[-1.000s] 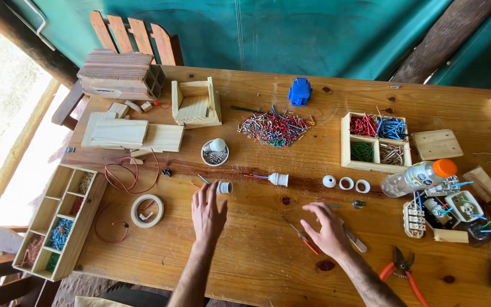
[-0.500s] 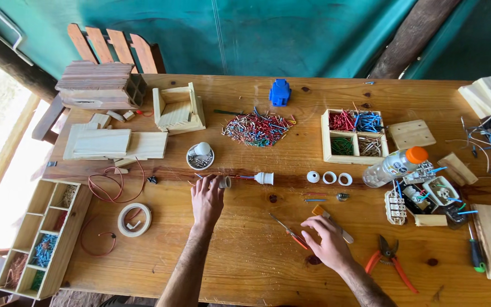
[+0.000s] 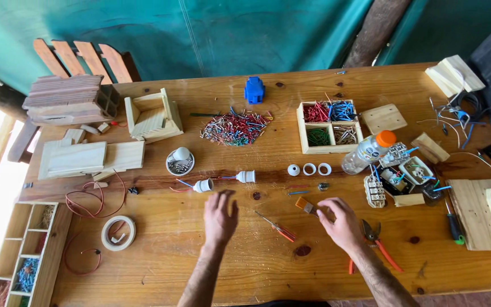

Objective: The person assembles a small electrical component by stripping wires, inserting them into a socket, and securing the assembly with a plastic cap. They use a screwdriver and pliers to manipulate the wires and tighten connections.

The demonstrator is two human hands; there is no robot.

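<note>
Forward goes the right hand [image 3: 341,222], fingers closing on the small brush [image 3: 307,206] at lower centre; left hand [image 3: 220,215] hovers open-fingered, lifting comes next.

Both forearms bare, coming in from the bottom edge, angled up and slightly apart. Left hand [image 3: 221,216]: palm down, flat, fingers [image 3: 216,200] extended and slightly spread, thumb out to the right, holding nothing. Right hand [image 3: 341,220]: palm down, knuckles up, fingers curled in toward the thumb on its left side, pinched. Hands level with each other, well apart.
</note>
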